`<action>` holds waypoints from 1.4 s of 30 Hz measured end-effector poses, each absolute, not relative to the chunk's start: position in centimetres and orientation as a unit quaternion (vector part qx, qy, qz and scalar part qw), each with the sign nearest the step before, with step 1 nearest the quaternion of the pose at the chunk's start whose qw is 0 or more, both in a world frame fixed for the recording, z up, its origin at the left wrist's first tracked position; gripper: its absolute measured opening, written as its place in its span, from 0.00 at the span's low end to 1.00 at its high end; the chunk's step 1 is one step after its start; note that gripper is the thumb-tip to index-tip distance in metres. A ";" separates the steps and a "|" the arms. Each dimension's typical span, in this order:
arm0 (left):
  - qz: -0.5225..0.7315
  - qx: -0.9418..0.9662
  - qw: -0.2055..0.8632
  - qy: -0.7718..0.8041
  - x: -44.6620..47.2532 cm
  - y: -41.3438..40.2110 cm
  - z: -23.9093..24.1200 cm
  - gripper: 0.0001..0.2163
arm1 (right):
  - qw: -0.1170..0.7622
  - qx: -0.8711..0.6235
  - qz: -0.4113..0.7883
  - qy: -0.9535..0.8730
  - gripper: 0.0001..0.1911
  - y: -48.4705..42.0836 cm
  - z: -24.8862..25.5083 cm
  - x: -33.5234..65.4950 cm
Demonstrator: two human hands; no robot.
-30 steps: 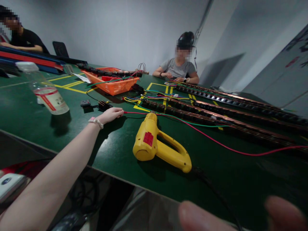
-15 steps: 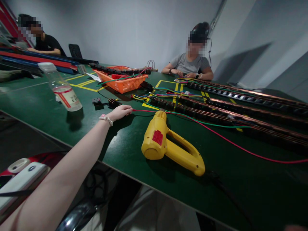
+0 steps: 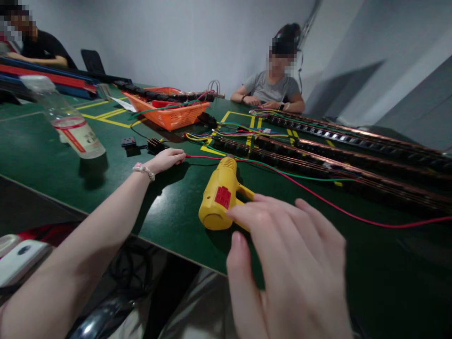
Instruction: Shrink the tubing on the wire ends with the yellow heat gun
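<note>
My left hand rests low over the green table, its fingers closed on the end of a red wire. From there the wire runs right, behind a yellow heat gun, and on across the table. The heat gun lies on its side, nozzle pointing away from me. My right hand is over the gun's handle with thumb and fingers apart. It covers most of the handle; whether it touches it I cannot tell. Just beyond my left hand lies a small black block with copper-coloured strips.
Left stands a plastic bottle. An orange basket holds dark parts and wires. Long black-and-copper bars with coloured wires lie at the right. One person sits across the table, another at far left. A white phone is below the table edge.
My right hand has come in from the lower right to above the heat gun's handle. My left hand keeps hold of the red wire. The whole view has shifted slightly.
</note>
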State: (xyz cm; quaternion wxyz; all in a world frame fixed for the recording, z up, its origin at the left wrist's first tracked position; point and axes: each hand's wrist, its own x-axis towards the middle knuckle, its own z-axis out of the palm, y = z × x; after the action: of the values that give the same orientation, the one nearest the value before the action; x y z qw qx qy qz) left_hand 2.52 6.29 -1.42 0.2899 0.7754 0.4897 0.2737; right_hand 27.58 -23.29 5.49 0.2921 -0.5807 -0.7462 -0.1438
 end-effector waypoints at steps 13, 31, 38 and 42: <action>0.260 0.783 0.252 0.506 3.0 5.8 -1.1 0.16 | 0.222 -0.659 -0.062 -0.716 0.21 -17.8 0.3 28.5; 0.293 0.778 0.237 0.503 2.7 5.8 -1.4 0.23 | 0.285 -0.566 0.061 -0.771 0.19 -17.5 0.6 21.6; 0.293 0.779 0.232 0.503 2.8 5.5 -1.4 0.23 | 0.311 -0.526 0.062 -0.789 0.21 -17.0 0.7 24.4; 0.297 0.785 0.219 0.498 2.8 5.4 -1.4 0.23 | 0.321 -0.540 0.031 -0.777 0.22 -17.3 0.2 25.9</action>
State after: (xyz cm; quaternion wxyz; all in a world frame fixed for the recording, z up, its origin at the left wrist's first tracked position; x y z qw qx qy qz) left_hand 2.83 5.43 -1.41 0.2193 0.7847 0.4978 0.2972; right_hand 25.91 -17.28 0.22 0.3211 -0.5399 -0.7775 0.0306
